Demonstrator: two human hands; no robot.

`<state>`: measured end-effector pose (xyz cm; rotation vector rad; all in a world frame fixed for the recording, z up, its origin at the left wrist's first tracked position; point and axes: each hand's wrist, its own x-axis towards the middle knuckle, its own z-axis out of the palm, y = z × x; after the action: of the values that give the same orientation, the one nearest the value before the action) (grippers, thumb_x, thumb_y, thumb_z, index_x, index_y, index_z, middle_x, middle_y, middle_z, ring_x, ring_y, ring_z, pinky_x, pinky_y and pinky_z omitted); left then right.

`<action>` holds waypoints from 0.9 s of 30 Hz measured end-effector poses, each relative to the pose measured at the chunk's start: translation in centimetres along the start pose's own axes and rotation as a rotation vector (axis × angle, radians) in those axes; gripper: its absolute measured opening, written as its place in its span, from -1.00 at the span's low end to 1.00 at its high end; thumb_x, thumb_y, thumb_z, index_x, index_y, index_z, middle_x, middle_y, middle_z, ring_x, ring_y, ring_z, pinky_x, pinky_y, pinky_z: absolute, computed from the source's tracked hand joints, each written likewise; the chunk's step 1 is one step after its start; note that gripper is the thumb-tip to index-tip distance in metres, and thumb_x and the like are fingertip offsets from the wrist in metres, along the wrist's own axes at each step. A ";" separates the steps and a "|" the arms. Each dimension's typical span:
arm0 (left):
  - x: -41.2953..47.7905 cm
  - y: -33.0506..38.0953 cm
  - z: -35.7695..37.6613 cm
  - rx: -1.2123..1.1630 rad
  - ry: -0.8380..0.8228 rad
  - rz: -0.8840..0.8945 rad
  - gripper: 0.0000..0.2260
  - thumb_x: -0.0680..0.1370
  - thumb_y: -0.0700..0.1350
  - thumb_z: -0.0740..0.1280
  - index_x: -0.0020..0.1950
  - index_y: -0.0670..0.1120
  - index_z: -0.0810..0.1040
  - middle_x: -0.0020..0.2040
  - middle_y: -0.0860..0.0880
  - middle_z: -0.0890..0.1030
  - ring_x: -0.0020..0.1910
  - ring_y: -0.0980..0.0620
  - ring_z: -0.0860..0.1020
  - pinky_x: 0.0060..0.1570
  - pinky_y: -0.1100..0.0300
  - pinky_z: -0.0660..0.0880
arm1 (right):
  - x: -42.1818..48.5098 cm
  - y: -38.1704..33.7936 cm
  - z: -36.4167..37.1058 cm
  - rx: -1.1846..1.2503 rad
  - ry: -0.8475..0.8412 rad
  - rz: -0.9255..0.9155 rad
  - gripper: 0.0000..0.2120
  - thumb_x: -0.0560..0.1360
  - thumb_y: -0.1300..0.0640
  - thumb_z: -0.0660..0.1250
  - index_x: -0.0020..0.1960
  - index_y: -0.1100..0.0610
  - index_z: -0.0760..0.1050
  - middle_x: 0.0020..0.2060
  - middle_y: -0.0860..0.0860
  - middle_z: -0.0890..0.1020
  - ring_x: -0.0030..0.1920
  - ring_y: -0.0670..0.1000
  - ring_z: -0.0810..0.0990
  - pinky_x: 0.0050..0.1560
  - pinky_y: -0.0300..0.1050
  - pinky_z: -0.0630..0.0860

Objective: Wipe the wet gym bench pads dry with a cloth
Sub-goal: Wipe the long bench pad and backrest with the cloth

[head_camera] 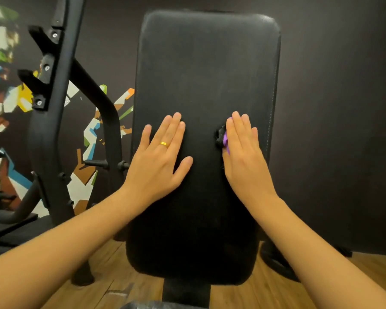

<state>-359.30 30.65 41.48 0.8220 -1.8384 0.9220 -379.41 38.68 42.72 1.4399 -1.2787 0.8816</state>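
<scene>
Back pad (207, 74): tilted upright, centred ahead.
Left hand (163, 157): laid flat on the pad, fingers straight, spread.
Right hand (243, 157): fingers straight, held together, pressed onto the cloth.
Cloth (222, 137): black-purple, seemingly bunched, pinned against the pad.

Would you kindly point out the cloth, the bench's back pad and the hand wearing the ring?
cloth (222, 137), head view, on its bunched purple-and-black edge.
back pad (206, 63), head view, on the bare upper middle of its surface.
left hand (163, 159), head view, on the back of the hand.
</scene>
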 end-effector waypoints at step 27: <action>6.8 -0.6 -4.6 -0.246 -0.417 -0.030 -0.39 0.63 0.07 0.17 0.62 -0.07 0.04 0.67 0.00 -0.15 0.64 0.04 -0.09 0.51 -0.12 0.04 | 20.3 5.6 -5.6 0.168 -0.535 -0.527 -0.46 0.65 0.36 -0.01 0.62 0.24 0.02 0.61 0.18 0.02 0.63 0.17 -0.09 0.62 0.11 -0.13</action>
<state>-359.51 33.16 49.28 0.9320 -2.2360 0.5134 -380.69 38.80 64.47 2.1110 -1.1175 0.2549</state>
